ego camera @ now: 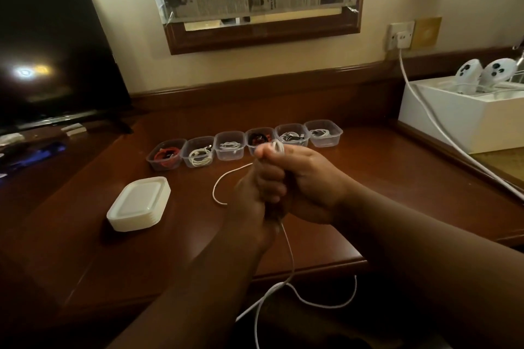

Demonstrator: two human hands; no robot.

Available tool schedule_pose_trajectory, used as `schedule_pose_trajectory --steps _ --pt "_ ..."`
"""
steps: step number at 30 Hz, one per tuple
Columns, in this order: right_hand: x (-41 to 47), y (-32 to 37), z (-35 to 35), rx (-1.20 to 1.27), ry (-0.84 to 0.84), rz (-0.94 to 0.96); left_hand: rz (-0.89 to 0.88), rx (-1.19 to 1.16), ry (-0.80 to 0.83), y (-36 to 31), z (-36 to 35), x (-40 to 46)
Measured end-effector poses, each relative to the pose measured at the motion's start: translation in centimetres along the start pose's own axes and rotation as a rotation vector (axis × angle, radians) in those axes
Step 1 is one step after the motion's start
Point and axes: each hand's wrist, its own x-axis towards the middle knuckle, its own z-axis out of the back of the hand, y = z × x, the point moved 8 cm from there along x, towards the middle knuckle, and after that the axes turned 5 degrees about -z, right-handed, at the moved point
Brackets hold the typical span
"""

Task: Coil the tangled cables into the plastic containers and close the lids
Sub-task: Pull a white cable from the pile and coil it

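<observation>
My two hands meet above the middle of the desk (368,167), both gripping the same white cable (289,249): my right hand (309,181) curls round a small bundle of its loops that shows at my fingertips, and my left hand (255,201) closes on the strand just below. One end of the cable arcs out over the desk to the left of my hands, and the rest hangs down past the front edge in loose curves. Beyond my hands, six clear plastic containers (229,146) stand open in a row, side by side. From the left, the first holds a red cable, the second a white coil, the third white cable, the fourth something red and dark, the fifth a mix of white and dark cable, the sixth a white coil. A stack of white lids (139,202) sits on the desk, well to the left of my hands.
</observation>
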Motion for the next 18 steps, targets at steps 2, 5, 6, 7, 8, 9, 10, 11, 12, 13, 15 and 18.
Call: schedule_pose_trajectory --steps 2,5,6,7,8,9,10,11,12,13,15,18 --pt "0.1 0.7 0.3 0.026 -0.101 0.049 0.051 -0.007 0.008 0.6 -0.1 -0.2" --pt "-0.4 3.1 1.2 -0.509 -0.292 0.285 0.109 0.075 0.082 1.4 -0.2 -0.3" --pt "-0.7 4.1 1.2 -0.853 -0.375 0.379 0.117 0.146 0.142 1.4 -0.6 -0.7" --pt "-0.8 4.8 1.3 -1.178 -0.439 0.415 0.107 0.232 0.196 1.3 -0.8 -1.0" --pt "-0.6 5.0 1.7 -1.452 -0.47 0.384 0.094 0.317 0.222 1.0 -0.9 -1.2" --pt "-0.5 4.9 2.0 -1.685 -0.469 0.332 0.061 0.418 0.234 0.4 -0.5 -1.1" --pt "-0.5 4.8 2.5 -1.874 -0.459 0.278 0.0 0.558 0.246 -0.3 0.1 -0.8" --pt "-0.6 4.6 3.0 -2.02 -0.443 0.217 -0.087 0.736 0.265 -1.3 0.6 -0.5" --pt "-0.7 4.2 3.6 -2.11 -0.425 0.143 -0.2 0.927 0.274 -2.3 1.1 -0.1" --pt "-0.8 3.6 4.1 -2.16 -0.411 0.054 -0.319 1.084 0.284 -3.2 1.4 0.2" --pt "-1.0 2.2 5.1 -2.048 -0.382 -0.175 -0.484 1.245 0.298 -4.1 2.0 0.3" --pt "-1.6 -0.1 6.2 -1.193 -0.275 -0.495 -0.544 1.236 0.358 -3.8 2.3 0.3"
